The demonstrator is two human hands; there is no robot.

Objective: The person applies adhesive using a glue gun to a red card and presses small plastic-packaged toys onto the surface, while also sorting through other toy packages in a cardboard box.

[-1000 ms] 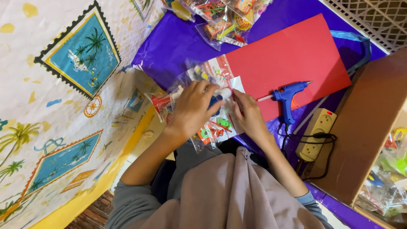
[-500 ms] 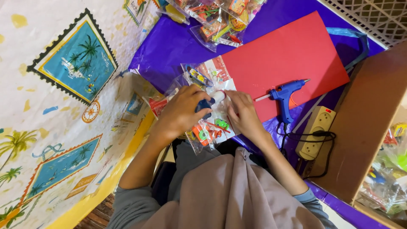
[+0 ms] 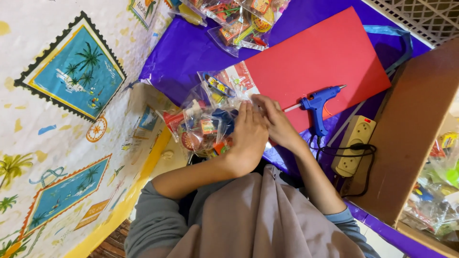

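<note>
- Left hand (image 3: 248, 138) lies flat, fingers together, pressing down on the clear packets (image 3: 208, 122) of small colourful toys; the packets spread out to its left, partly under the palm.
- Right hand (image 3: 275, 122) sits right against the left, fingers curled at the packets' upper edge; whether it pinches anything, I cannot tell.
- Packets rest at the near corner of the red sheet (image 3: 318, 59), on purple cloth (image 3: 186, 48).
- Blue glue gun (image 3: 318, 102) lies on the sheet just right of the right hand, not touched.
- Power strip (image 3: 354, 145) with black cord sits beyond it, beside a brown board (image 3: 411, 129).
- More packets (image 3: 234, 19) lie at the top, well apart.
</note>
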